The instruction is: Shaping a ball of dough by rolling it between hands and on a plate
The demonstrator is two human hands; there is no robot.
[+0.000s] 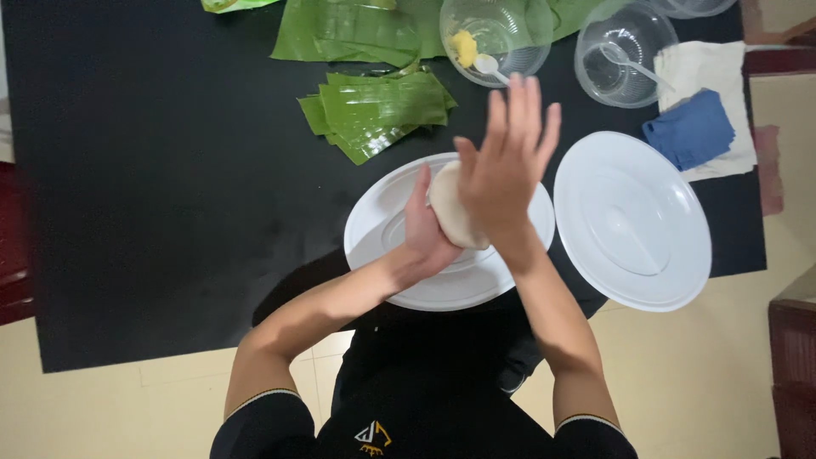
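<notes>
The fingers (pixel 520 106) of the right hand (pixel 503 174) are stretched out straight and slightly fanned, the flat palm pressed against the far side of a pale lump of dough (pixel 452 206). The left hand (pixel 422 228) cups the dough from the other side, its fingers curved around the lump, so the dough is squeezed between both palms and held up off the table.

Right under the hands lies a white oval plate (pixel 399 223), close to the near edge of the black table (pixel 153 187). Just beside it, toward the right edge, lies a second white oval plate (pixel 633 221), apart from the first by a narrow strip of table.

Beyond the first plate, toward the middle of the table, sits a stack of cut green banana leaf pieces (pixel 374 110). A larger sheet of banana leaf (pixel 344 32) lies along the far edge. At the far edge, past the fingertips of the right hand, stands a clear plastic bowl (pixel 510 21) with a bit of yellow paste (pixel 463 47) and a white spoon (pixel 489 65) in it. A second clear bowl (pixel 625 51) with a clear spoon stands to its right. Near the far right corner lies a folded blue cloth (pixel 690 129) on top of a white cloth (pixel 710 64).
</notes>
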